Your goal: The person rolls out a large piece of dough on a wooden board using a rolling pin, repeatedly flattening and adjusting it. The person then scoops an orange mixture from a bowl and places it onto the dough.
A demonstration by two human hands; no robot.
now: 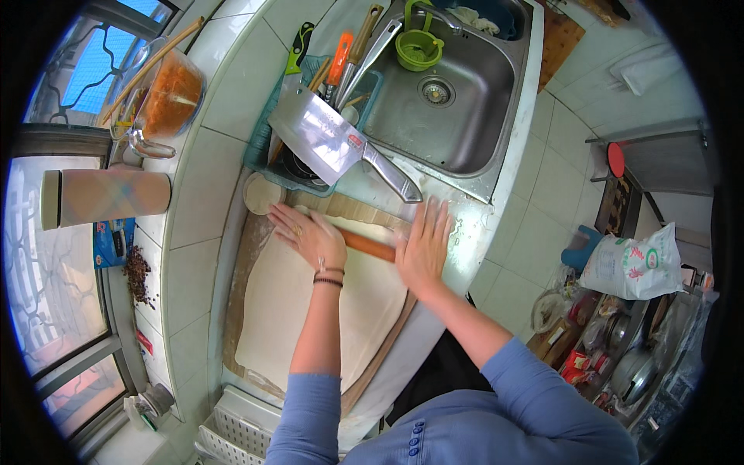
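A wide, thin sheet of pale dough is spread over a wooden board dusted with flour. Across its far part lies a brown wooden rolling pin. My left hand rests flat over the pin's left part, fingers stretched out towards a small round piece of dough at the board's far left corner. At the pin's right end is my right hand, palm down with fingers extended and slightly blurred. Neither hand's fingers wrap around the pin, whose ends are hidden under the hands.
Beyond the board, a cleaver lies on a teal basket holding knives and utensils, its handle pointing towards my right hand. A steel sink with a green strainer is behind. A tumbler lies on the left ledge.
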